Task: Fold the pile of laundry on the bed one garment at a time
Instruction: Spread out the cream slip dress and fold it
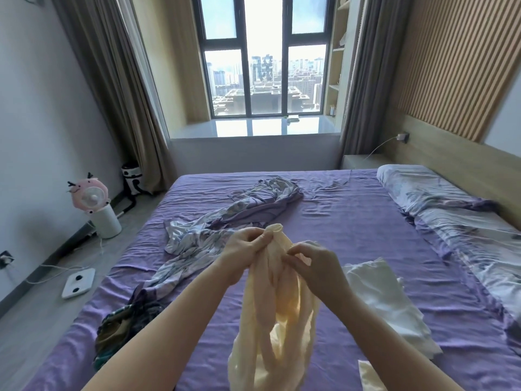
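A thin cream garment [277, 311] hangs bunched in the air over the purple bed [352, 227]. My left hand [244, 246] grips its top edge, fingers curled round the cloth. My right hand [313, 263] pinches the same garment just to the right. A white garment [386, 300] lies flat on the bed under my right forearm. A dark patterned garment [124, 331] sits crumpled near the bed's left edge. A small cream piece [369, 376] shows at the bottom.
A crumpled floral purple cover [225, 221] stretches across the bed's middle. Floral pillows [439, 201] lie along the headboard at right. On the floor at left stand a pink fan [90, 196] on a white cylinder and a white scale [77, 282].
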`<control>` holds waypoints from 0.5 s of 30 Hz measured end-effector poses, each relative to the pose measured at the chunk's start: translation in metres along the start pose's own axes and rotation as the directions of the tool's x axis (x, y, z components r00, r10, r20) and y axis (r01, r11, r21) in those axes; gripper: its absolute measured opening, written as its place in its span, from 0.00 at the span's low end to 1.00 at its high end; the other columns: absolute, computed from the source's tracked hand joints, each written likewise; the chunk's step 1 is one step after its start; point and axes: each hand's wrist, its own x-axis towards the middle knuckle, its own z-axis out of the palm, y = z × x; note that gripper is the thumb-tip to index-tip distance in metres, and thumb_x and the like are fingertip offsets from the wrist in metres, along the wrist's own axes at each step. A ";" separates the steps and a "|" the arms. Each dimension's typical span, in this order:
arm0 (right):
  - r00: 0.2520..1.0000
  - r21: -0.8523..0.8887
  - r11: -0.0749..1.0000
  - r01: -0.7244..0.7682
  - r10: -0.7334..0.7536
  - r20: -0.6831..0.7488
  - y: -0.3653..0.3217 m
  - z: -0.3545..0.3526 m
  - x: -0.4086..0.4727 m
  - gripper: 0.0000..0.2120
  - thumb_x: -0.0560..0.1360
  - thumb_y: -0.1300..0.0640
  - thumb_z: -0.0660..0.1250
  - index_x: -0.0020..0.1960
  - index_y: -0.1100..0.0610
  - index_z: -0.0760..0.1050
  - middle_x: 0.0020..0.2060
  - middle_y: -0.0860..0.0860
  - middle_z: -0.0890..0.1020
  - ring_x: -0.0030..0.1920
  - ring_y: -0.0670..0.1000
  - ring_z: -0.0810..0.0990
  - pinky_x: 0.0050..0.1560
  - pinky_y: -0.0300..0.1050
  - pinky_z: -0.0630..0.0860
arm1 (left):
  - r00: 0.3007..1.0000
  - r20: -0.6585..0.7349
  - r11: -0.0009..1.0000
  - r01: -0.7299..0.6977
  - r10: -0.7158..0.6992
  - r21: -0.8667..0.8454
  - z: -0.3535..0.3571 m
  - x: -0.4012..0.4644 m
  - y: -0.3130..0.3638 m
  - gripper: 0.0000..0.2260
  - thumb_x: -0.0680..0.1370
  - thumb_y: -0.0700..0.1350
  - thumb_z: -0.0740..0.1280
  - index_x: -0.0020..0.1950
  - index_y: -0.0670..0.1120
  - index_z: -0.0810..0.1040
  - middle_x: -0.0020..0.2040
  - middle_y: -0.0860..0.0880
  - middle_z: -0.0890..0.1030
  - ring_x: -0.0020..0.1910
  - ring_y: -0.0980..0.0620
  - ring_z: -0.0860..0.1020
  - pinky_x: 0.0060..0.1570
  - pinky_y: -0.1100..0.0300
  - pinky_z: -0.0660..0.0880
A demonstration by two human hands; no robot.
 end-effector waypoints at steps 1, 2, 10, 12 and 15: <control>1.000 0.027 0.999 -0.021 0.021 0.004 0.000 -0.002 0.002 0.02 0.71 0.58 0.73 0.43 0.57 0.82 0.39 0.48 0.82 0.43 0.47 0.79 0.46 0.35 0.71 | 0.999 -0.034 0.999 -0.033 0.034 0.039 -0.005 0.000 -0.001 0.05 0.76 0.45 0.69 0.44 0.45 0.82 0.34 0.51 0.81 0.33 0.57 0.77 0.32 0.64 0.73; 0.999 0.076 0.996 -0.051 0.050 0.016 0.000 -0.005 0.003 0.01 0.72 0.58 0.72 0.41 0.54 0.81 0.37 0.46 0.82 0.41 0.45 0.80 0.45 0.37 0.72 | 0.996 -0.057 0.995 -0.068 0.072 0.077 -0.012 0.000 -0.001 0.04 0.75 0.45 0.71 0.43 0.47 0.83 0.35 0.52 0.83 0.34 0.58 0.78 0.34 0.66 0.73; 0.991 0.194 0.974 -0.121 0.109 0.073 -0.013 -0.004 0.018 0.08 0.76 0.60 0.66 0.40 0.50 0.75 0.30 0.49 0.79 0.34 0.55 0.79 0.40 0.53 0.80 | 0.844 -0.164 0.656 -0.259 0.511 0.708 -0.041 -0.011 -0.013 0.07 0.73 0.45 0.73 0.50 0.47 0.81 0.44 0.51 0.81 0.42 0.55 0.78 0.45 0.66 0.71; 0.990 0.222 0.966 -0.132 0.118 0.076 -0.022 0.001 0.020 0.10 0.76 0.60 0.67 0.39 0.47 0.76 0.29 0.47 0.80 0.32 0.52 0.79 0.36 0.51 0.81 | 0.852 -0.058 0.671 -0.365 0.520 0.645 -0.027 -0.023 -0.016 0.12 0.70 0.52 0.75 0.51 0.51 0.79 0.44 0.54 0.80 0.42 0.60 0.78 0.44 0.66 0.74; 0.988 0.264 0.953 -0.149 0.136 0.070 -0.029 0.006 0.023 0.08 0.74 0.62 0.69 0.39 0.50 0.78 0.30 0.47 0.81 0.33 0.50 0.80 0.38 0.50 0.80 | 0.957 -0.029 0.788 -0.221 0.290 0.574 -0.003 -0.030 -0.021 0.19 0.66 0.56 0.76 0.52 0.54 0.74 0.43 0.56 0.79 0.43 0.62 0.78 0.43 0.63 0.75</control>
